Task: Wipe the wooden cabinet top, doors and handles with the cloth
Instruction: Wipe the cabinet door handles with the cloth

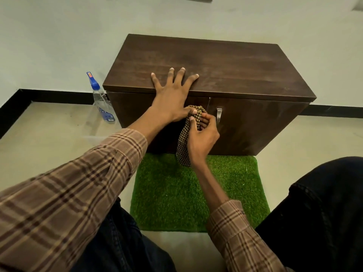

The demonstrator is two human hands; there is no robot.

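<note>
A low dark wooden cabinet point(225, 65) stands against the wall, both doors closed. My left hand point(170, 95) lies flat with fingers spread over the top's front edge, its thumb hanging down onto the cloth. My right hand point(200, 136) grips a checked brown cloth point(184, 142) and presses it against the left door near the centre gap, where the left handle is hidden. The cloth's tail hangs down toward the mat. The right door's metal handle point(219, 115) shows just right of my right hand.
A clear spray bottle with a blue nozzle point(102, 101) stands on the floor by the cabinet's left side. A green grass mat point(196, 193) lies in front of the cabinet. My knees in dark trousers point(324, 213) flank the mat.
</note>
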